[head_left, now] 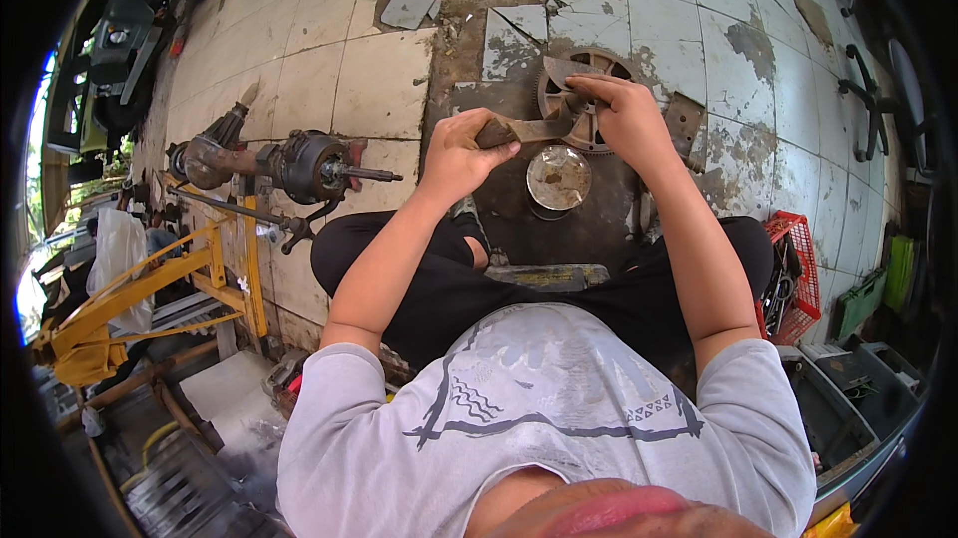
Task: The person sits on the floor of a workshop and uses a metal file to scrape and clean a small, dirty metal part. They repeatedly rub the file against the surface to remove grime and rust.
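In front of me, my left hand is closed around the brown, block-like end of a curved metal strip. The strip runs right to a dark bent part beneath my right hand, whose fingers are bent and pinch its far end. Beside those fingertips a flat grey blade-like piece sticks out; whether it joins the strip, I cannot tell. Under my hands lies a large toothed metal wheel with spokes. Nearer to me stands a round tin with brownish stuff inside.
A rusty metal bracket lies right of the wheel. At left, an axle-like assembly stands by a yellow metal frame. A red crate with tools is near my right knee. Broken tiles lie on the floor ahead.
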`<action>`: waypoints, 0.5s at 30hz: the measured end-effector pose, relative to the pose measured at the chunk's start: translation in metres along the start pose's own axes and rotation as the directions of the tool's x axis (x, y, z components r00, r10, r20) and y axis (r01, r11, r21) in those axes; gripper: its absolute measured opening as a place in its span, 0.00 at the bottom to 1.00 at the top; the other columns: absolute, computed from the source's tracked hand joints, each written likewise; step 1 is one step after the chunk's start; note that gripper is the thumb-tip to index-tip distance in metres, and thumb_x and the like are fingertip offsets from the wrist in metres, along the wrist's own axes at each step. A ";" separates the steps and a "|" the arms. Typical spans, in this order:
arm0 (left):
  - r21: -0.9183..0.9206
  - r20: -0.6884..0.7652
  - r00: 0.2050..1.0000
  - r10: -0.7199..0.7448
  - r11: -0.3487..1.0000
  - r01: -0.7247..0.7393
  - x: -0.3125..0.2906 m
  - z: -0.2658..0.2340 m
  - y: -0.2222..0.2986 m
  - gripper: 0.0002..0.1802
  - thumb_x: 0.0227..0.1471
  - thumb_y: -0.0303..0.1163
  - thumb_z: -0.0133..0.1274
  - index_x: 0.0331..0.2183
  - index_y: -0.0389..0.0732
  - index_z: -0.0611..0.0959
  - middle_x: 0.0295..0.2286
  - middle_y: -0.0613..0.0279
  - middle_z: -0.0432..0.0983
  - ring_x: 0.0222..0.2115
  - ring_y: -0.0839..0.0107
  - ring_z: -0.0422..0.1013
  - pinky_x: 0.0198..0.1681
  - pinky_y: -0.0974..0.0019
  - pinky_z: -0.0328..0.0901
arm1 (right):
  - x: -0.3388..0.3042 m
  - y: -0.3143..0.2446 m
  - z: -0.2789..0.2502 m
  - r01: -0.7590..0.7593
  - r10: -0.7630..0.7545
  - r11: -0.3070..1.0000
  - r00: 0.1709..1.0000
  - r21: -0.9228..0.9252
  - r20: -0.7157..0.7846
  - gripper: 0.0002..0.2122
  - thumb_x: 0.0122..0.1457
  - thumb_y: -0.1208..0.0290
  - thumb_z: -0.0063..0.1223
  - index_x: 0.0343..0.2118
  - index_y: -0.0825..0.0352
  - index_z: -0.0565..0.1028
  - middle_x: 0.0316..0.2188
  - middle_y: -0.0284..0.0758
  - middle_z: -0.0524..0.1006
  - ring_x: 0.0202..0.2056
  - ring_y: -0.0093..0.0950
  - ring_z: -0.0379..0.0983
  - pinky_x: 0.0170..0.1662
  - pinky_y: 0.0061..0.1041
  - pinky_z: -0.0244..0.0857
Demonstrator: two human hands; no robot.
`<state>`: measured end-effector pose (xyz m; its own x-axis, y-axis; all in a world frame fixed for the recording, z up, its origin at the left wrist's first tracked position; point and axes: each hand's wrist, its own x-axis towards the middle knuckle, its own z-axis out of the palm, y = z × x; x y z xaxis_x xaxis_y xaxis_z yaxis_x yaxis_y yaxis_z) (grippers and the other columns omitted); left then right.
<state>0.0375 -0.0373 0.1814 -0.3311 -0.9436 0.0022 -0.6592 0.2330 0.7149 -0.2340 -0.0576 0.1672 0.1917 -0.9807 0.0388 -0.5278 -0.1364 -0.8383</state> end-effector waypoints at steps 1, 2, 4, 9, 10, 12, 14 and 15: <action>0.032 0.021 1.000 -0.004 0.999 0.004 0.001 0.000 0.001 0.19 0.46 0.36 0.72 0.37 0.35 0.87 0.33 0.51 0.84 0.35 0.56 0.80 0.42 0.59 0.71 | 0.000 0.001 0.001 0.003 -0.003 1.000 1.000 0.010 -0.004 0.29 0.47 0.90 0.41 0.52 0.67 0.82 0.50 0.45 0.83 0.54 0.40 0.80 0.59 0.33 0.70; -0.001 0.030 0.999 -0.029 1.000 0.029 0.003 0.000 0.002 0.19 0.46 0.36 0.71 0.37 0.35 0.87 0.33 0.51 0.84 0.35 0.55 0.80 0.42 0.59 0.71 | 0.001 0.001 0.002 0.008 -0.008 1.000 1.000 0.024 -0.011 0.29 0.47 0.90 0.41 0.52 0.67 0.82 0.50 0.45 0.83 0.54 0.40 0.80 0.59 0.33 0.71; -0.067 0.049 0.996 -0.076 0.995 0.079 0.004 0.007 0.000 0.18 0.46 0.36 0.71 0.38 0.35 0.87 0.33 0.50 0.83 0.35 0.53 0.80 0.42 0.58 0.71 | 0.003 0.001 0.003 0.029 -0.029 0.999 0.999 -0.023 -0.017 0.26 0.49 0.87 0.44 0.51 0.64 0.84 0.49 0.43 0.83 0.52 0.42 0.80 0.57 0.35 0.72; 0.188 0.127 0.992 0.030 0.981 -0.053 -0.004 0.037 -0.021 0.20 0.45 0.37 0.70 0.40 0.36 0.88 0.38 0.49 0.84 0.40 0.47 0.79 0.45 0.54 0.72 | 0.005 -0.004 0.009 0.071 -0.070 0.980 0.997 -0.184 0.009 0.22 0.52 0.80 0.47 0.48 0.57 0.85 0.47 0.40 0.84 0.49 0.42 0.80 0.53 0.38 0.74; 0.239 0.150 0.988 0.031 0.969 -0.067 -0.006 0.041 -0.028 0.22 0.45 0.38 0.69 0.41 0.37 0.88 0.39 0.49 0.84 0.42 0.48 0.79 0.46 0.54 0.73 | 0.005 -0.005 0.011 0.076 -0.073 0.972 0.997 -0.221 0.021 0.22 0.53 0.79 0.48 0.48 0.57 0.86 0.46 0.39 0.85 0.49 0.42 0.80 0.52 0.39 0.74; 0.294 0.196 0.980 0.027 0.952 -0.085 -0.013 0.044 -0.026 0.23 0.45 0.39 0.68 0.42 0.37 0.88 0.40 0.48 0.84 0.43 0.47 0.79 0.47 0.53 0.73 | -0.001 -0.009 0.015 0.069 -0.054 0.953 0.997 -0.294 0.059 0.22 0.53 0.79 0.48 0.48 0.56 0.86 0.45 0.38 0.85 0.48 0.42 0.80 0.50 0.39 0.75; 0.310 0.232 0.972 0.023 0.946 -0.097 -0.021 0.040 -0.023 0.23 0.45 0.38 0.68 0.43 0.37 0.88 0.39 0.47 0.83 0.43 0.46 0.78 0.47 0.52 0.73 | -0.005 -0.014 0.014 0.059 -0.022 0.929 0.994 -0.366 0.104 0.22 0.52 0.80 0.48 0.48 0.55 0.86 0.46 0.37 0.85 0.48 0.42 0.80 0.49 0.39 0.75; 0.322 0.253 0.967 0.018 0.941 -0.102 -0.025 0.037 -0.018 0.23 0.45 0.38 0.68 0.43 0.36 0.88 0.39 0.47 0.83 0.43 0.46 0.78 0.47 0.52 0.73 | -0.009 -0.016 0.013 0.071 -0.028 0.917 0.993 -0.391 0.115 0.22 0.52 0.80 0.49 0.48 0.54 0.86 0.45 0.36 0.85 0.48 0.41 0.80 0.49 0.39 0.75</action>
<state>0.0323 -0.0095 0.1422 -0.5032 -0.8490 -0.1615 -0.8039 0.3913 0.4478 -0.2162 -0.0451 0.1734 0.3001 -0.9539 -0.0008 -0.7946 -0.2495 -0.5535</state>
